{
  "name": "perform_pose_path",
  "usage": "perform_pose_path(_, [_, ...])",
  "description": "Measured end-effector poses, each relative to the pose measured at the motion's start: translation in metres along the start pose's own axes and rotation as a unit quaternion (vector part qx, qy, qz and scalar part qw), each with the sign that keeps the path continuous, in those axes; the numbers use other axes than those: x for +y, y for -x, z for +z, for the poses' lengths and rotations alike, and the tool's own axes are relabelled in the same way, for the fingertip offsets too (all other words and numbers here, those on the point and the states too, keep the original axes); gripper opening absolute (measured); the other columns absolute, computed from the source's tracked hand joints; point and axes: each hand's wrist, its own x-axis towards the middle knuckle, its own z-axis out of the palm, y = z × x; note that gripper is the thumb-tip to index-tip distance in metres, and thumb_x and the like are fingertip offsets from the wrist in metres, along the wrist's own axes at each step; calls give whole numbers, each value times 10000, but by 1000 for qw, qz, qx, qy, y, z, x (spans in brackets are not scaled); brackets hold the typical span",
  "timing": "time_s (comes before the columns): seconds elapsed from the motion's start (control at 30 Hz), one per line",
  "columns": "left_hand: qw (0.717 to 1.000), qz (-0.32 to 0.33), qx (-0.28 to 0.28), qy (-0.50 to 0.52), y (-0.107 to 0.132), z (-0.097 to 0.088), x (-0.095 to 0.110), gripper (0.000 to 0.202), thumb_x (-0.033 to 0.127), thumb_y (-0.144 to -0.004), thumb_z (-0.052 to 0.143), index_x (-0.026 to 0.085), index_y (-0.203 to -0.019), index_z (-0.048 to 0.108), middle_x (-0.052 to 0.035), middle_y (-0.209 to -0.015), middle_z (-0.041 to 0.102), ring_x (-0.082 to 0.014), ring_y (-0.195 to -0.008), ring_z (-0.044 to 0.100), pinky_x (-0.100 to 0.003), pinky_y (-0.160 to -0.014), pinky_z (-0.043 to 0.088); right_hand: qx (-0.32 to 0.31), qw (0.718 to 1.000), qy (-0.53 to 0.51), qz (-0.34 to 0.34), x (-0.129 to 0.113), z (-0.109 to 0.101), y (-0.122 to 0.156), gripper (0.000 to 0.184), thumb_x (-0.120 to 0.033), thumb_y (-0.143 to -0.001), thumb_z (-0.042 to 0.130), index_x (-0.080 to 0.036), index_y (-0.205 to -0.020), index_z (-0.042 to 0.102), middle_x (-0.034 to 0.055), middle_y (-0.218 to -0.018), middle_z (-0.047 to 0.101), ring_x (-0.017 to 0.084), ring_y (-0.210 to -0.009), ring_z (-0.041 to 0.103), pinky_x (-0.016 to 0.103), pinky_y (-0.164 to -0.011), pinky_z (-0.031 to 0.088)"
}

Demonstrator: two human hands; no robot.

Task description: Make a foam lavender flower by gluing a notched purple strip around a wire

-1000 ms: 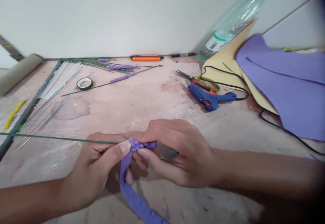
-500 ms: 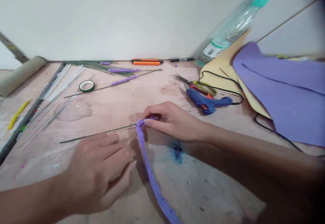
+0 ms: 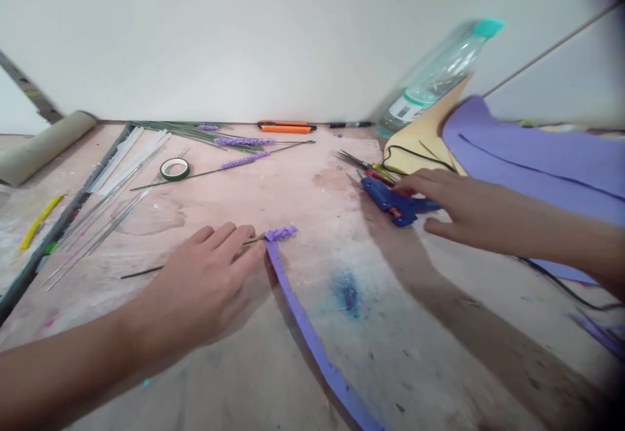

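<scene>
My left hand (image 3: 205, 275) lies flat on the table with fingers stretched out, pressing down on a green wire stem (image 3: 141, 272). At the stem's end sits a small coil of purple foam (image 3: 281, 232), and a long purple foam strip (image 3: 312, 340) trails from it toward the near edge. My right hand (image 3: 444, 206) is over at the right, fingers spread, resting on the blue glue gun (image 3: 393, 200). I cannot see a closed grasp on the gun.
Scissors (image 3: 364, 161) lie beside the glue gun, whose black cord (image 3: 561, 281) runs right. Purple and tan foam sheets (image 3: 537, 157) and a plastic bottle (image 3: 434, 76) sit at the right. A green tape roll (image 3: 174, 169), wires, finished lavender stems (image 3: 241, 141) and an orange cutter (image 3: 288, 127) lie behind.
My right hand let go of the purple coil and moved right to the glue gun. My left hand slid forward onto the stem beside the coil.
</scene>
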Motion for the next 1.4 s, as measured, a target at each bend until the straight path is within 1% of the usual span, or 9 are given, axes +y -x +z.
perform_pose_path(0.13, [999, 35, -33, 2, 0, 0, 4, 410, 102, -922, 441, 139, -1307, 578, -157, -1306, 630, -307, -1043, 610, -449, -797, 481, -16, 999, -2, -31, 17, 10, 1, 289, -110, -882, 577, -175, -1146, 675, 180, -1233, 670, 243, -1105, 632, 352, -926, 476])
perform_pose_path(0.3, [998, 51, -39, 26, 0, 4, 7, 349, 180, -974, 477, 194, -1302, 592, -127, -1289, 639, -281, -1068, 602, -428, -861, 455, -6, 999, -4, -42, 17, 19, 0, 250, -176, -853, 656, -165, -1103, 654, 174, -1075, 717, 258, -918, 670, 379, -799, 490])
perform_pose_path(0.5, [997, 37, -55, 48, -2, 5, 8, 333, 237, -998, 464, 179, -1298, 595, -141, -1286, 625, -303, -1102, 577, -455, -871, 435, 184, 975, -9, -124, -35, 21, 10, 162, -249, -892, 567, -233, -1052, 583, 131, -1042, 740, 262, -859, 704, 346, -682, 486])
perform_pose_path(0.6, [996, 37, -66, 49, -3, 5, 8, 346, 231, -1006, 423, 160, -1296, 599, -145, -1283, 617, -315, -1091, 567, -476, -852, 432, 238, 968, 64, -51, -59, 13, 12, 144, -218, -884, 509, -246, -1011, 570, 101, -954, 749, 281, -751, 690, 342, -569, 394])
perform_pose_path(0.77, [995, 31, -71, 58, -3, 6, 8, 343, 237, -1003, 421, 158, -1276, 613, -144, -1289, 613, -318, -1087, 562, -487, -843, 435, 251, 967, -46, -1, -73, 4, 16, 185, -182, -842, 520, -247, -1010, 562, 90, -940, 706, 286, -798, 672, 357, -626, 424])
perform_pose_path(0.9, [996, 31, -54, 61, -2, 7, 8, 381, 228, -1006, 420, 165, -1346, 579, -151, -1333, 602, -329, -1105, 557, -506, -858, 433, 214, 952, -210, -61, -94, 15, 24, 176, -177, -874, 568, -261, -1029, 565, 51, -900, 647, 226, -786, 641, 350, -692, 482])
perform_pose_path(1.0, [996, 31, -56, 59, -2, 7, 9, 374, 219, -1008, 418, 170, -1336, 591, -150, -1323, 610, -329, -1112, 560, -504, -857, 436, 193, 958, -193, -85, -107, 31, 31, 233, -145, -860, 574, -243, -1067, 534, 79, -1025, 655, 244, -917, 668, 350, -712, 524])
perform_pose_path(1.2, [995, 27, -72, 59, -1, 8, 9, 378, 224, -1015, 411, 190, -1350, 581, -131, -1308, 621, -318, -1139, 561, -498, -871, 443, 199, 975, -44, -91, -69, 55, 18, 171, -294, -850, 580, -239, -1000, 518, 92, -1032, 666, 248, -856, 681, 341, -642, 509])
perform_pose_path(1.4, [995, 26, -70, 64, -2, 8, 7, 347, 209, -1003, 431, 198, -1307, 598, -113, -1283, 628, -301, -1111, 566, -480, -869, 445, 246, 967, -54, -27, -22, 43, -29, 154, -274, -845, 629, -205, -926, 519, 172, -1030, 612, 298, -898, 595, 363, -645, 410])
